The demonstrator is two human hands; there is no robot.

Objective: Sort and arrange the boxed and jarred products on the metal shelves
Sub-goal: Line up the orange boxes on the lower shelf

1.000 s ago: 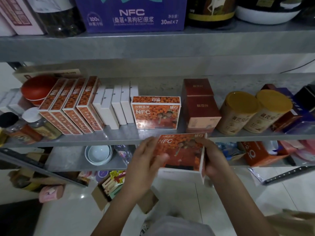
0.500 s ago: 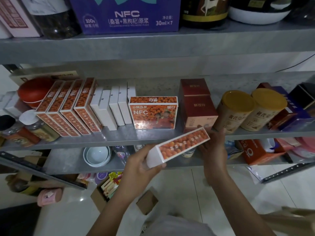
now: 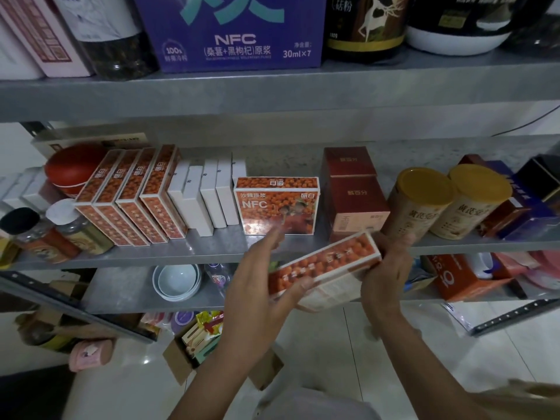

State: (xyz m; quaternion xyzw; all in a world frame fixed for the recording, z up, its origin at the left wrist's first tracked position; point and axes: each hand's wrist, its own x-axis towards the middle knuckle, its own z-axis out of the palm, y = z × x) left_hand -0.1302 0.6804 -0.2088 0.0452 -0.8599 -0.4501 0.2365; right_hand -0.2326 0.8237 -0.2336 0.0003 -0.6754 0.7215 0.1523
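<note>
I hold an orange berry-print box point(image 3: 325, 263) in front of the middle metal shelf point(image 3: 212, 248), tilted with its right end higher. My left hand point(image 3: 260, 283) holds its lower left end, thumb on the printed face and fingers stretched past it. My right hand point(image 3: 386, 268) grips its upper right end. A matching NFC box point(image 3: 277, 206) stands facing me on the shelf just behind. Several more orange boxes point(image 3: 130, 195) lean in a row at the left, beside several white boxes point(image 3: 209, 195).
Two dark red boxes point(image 3: 353, 192) and two yellow-lidded canisters point(image 3: 445, 201) stand right of the NFC box. Spice jars point(image 3: 60, 231) sit at the left front edge. A purple NFC carton point(image 3: 233, 34) is on the top shelf. White bowls point(image 3: 177, 281) sit on the lower shelf.
The box turned from face-up to edge-on and tilted, and rose toward the shelf edge. My left fingers have straightened and reached forward past it.
</note>
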